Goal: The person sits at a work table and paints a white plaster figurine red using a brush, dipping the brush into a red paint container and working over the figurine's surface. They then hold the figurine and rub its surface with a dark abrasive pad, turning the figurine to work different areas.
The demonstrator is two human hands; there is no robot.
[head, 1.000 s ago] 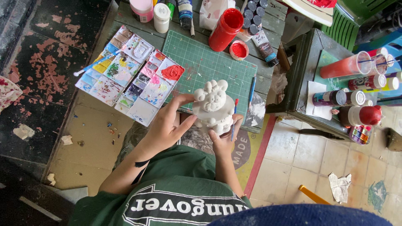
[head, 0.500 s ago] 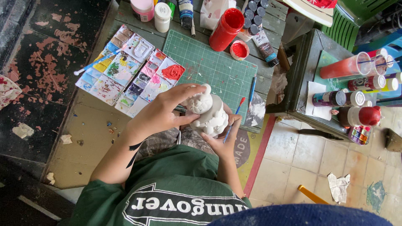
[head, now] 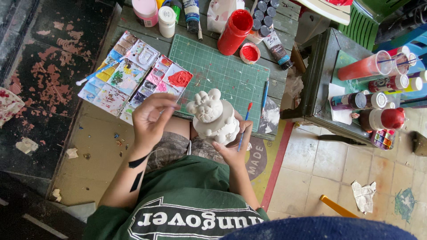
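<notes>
Figurine (head: 213, 116) beside cutting mat (head: 218, 75) edge

Weathered green table (head: 284, 26) with cutting mat (head: 218, 73), paint palettes (head: 129, 78), red bottle (head: 234, 31).

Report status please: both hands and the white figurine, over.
Left hand raised beside white figurine, fingers pinched. Right hand cradles figurine, brush alongside. Nothing blocking.

Left hand (head: 151, 118) raised, fingers curled inward, thumb and forefinger pinched together; forearm bare, bearing two dark marks, elbow bent. Right hand (head: 231, 149) lower, palm upward, fingers cupped in a grasp, thumb extended; forearm angled back toward the torso.
</notes>
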